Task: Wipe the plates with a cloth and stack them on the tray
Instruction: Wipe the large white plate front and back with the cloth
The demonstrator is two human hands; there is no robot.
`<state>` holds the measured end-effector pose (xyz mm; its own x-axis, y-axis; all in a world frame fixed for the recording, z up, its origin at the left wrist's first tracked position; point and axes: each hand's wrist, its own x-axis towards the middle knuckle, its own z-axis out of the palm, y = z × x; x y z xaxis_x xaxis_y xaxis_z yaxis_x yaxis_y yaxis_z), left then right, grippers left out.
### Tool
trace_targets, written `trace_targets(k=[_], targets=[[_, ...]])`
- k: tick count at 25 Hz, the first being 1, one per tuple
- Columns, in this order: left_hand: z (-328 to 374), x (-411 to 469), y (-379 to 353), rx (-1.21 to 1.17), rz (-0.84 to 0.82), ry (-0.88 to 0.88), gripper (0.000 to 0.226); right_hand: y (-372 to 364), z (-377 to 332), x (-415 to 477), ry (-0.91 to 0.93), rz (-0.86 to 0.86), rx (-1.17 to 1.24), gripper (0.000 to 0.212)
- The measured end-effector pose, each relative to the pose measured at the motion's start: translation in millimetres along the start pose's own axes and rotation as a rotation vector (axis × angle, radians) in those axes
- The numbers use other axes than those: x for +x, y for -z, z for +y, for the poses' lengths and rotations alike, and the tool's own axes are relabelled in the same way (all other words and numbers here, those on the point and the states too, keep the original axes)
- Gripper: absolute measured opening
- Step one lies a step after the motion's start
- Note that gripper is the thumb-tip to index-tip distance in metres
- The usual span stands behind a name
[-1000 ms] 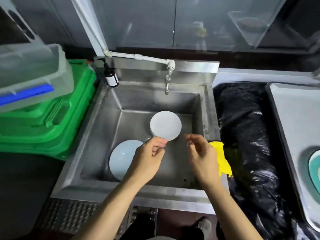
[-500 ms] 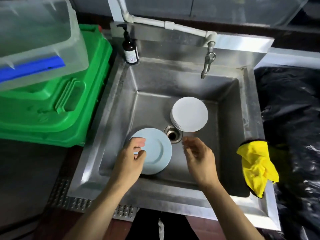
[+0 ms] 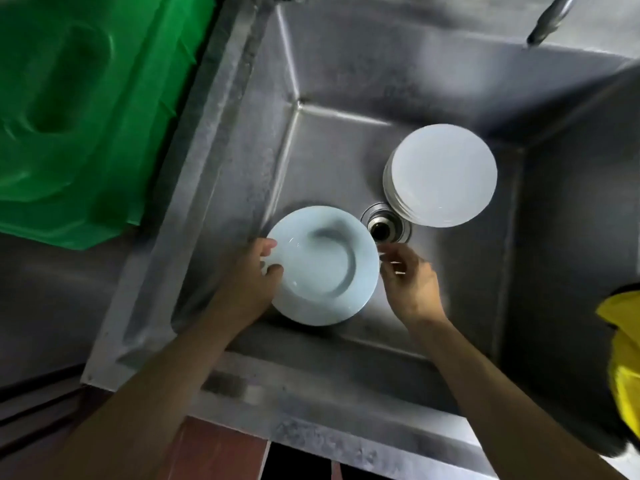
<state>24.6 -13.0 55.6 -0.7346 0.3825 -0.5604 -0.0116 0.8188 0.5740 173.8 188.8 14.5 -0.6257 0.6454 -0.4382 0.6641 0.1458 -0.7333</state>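
A pale blue deep plate [image 3: 325, 268] lies at the front left of the steel sink [image 3: 346, 81]. My left hand [image 3: 254, 275] grips its left rim, thumb on top. My right hand [image 3: 408, 282] hovers at the plate's right edge with its fingers apart and holds nothing. A stack of several white plates [image 3: 441, 174] stands further back to the right, beside the drain [image 3: 385, 226]. A yellow cloth [image 3: 623, 348] hangs over the sink's right rim. The tray is out of view.
A green plastic crate [image 3: 79, 109] sits left of the sink. The tap spout [image 3: 550, 19] hangs over the sink's back right. The sink's front rim [image 3: 311, 403] runs below my forearms.
The view has closed in on the sink. My left hand has taken hold of the blue plate's left rim, and my right hand has moved up to its right edge.
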Motion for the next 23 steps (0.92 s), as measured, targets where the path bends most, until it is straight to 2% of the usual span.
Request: trace_targets(k=[11,17,23], targets=[[-36.5,72.2,-40.6,0.173,-0.111,0.249,0.072,-52.1,44.7,55.8,-0.097,-0.057,-0.081,0.048],[-40.7,77.0,-47.2,-0.001,-0.077,0.342,0.081,-59.9,49.0,58.8,-0.157,-0.096,0.009,0.052],[-33.4,78.0,-40.8,-0.155,-0.046,0.363,0.066,-49.0,51.7,63.6,-0.243,-0.046,0.037,0.048]])
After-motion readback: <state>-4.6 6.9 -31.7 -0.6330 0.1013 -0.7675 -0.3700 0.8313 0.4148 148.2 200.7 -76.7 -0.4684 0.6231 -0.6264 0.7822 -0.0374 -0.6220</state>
